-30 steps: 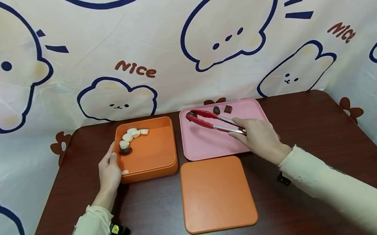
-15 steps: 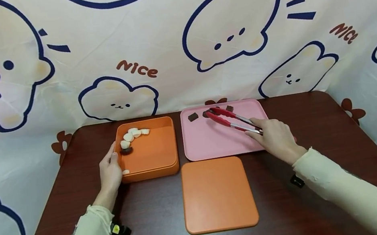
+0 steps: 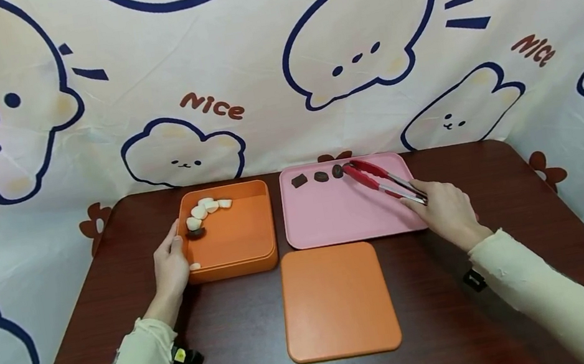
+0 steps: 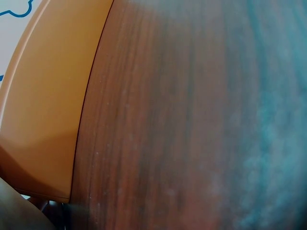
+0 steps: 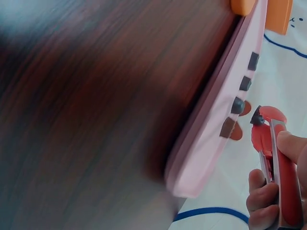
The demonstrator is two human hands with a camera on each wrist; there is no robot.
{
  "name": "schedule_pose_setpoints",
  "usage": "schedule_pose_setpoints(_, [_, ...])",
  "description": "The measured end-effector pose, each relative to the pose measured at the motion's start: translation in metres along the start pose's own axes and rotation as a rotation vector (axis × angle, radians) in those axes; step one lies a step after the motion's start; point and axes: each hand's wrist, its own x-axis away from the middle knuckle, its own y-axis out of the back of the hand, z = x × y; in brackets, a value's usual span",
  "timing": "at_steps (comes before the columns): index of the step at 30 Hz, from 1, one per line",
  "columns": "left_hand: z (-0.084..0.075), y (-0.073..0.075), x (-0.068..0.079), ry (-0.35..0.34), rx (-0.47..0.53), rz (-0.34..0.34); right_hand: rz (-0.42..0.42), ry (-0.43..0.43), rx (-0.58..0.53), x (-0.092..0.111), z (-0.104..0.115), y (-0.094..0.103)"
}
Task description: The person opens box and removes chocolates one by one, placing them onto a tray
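My left hand [image 3: 171, 267] grips the left wall of an orange box [image 3: 243, 233], thumb at its rim. Inside lie several white pieces [image 3: 198, 211], a dark piece [image 3: 196, 234] and a small pale bit [image 3: 194, 266]. My right hand [image 3: 446, 212] holds red-tipped metal tongs [image 3: 383, 182] over a pink tray [image 3: 342, 215]. Along the tray's far side sit dark chocolate-like pieces [image 3: 321, 176]; the right wrist view also shows a browner one [image 5: 227, 127]. A small dark shape [image 5: 258, 115] shows at the tong tips; whether it is clamped I cannot tell.
A flat orange square lid [image 3: 338, 301] lies in front of the tray on the dark wooden table [image 3: 226, 349]. Behind the table hangs a white cloth [image 3: 250, 56] with cartoon drawings. The box and tray stand side by side with a narrow gap.
My right hand has moved the tongs rightward along the tray's far side, and the dark pieces at the left now show uncovered. The left hand and box stay put.
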Motion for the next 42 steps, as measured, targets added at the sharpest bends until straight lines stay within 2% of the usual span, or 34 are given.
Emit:
schedule_pose_setpoints(9, [-0.001,0.0,0.0,0.013,-0.001,-0.007,0.014,-0.051,0.004,-0.002,-0.02,0.006])
schedule_pose_setpoints(16, [-0.002,0.0,0.0,0.002,-0.003,-0.011,0.056,-0.095,0.022,-0.004,-0.03,0.005])
schedule_pose_setpoints(27, [-0.003,-0.001,-0.001,0.007,-0.017,-0.013,0.094,-0.117,0.055,-0.012,-0.037,-0.002])
schedule_pose_setpoints(37, [-0.001,0.0,0.0,0.026,-0.004,-0.014,0.076,-0.129,-0.011,-0.01,-0.03,0.008])
schedule_pose_setpoints(42, [-0.001,0.0,0.0,0.012,-0.005,-0.019,0.027,-0.069,-0.053,-0.002,-0.01,0.014])
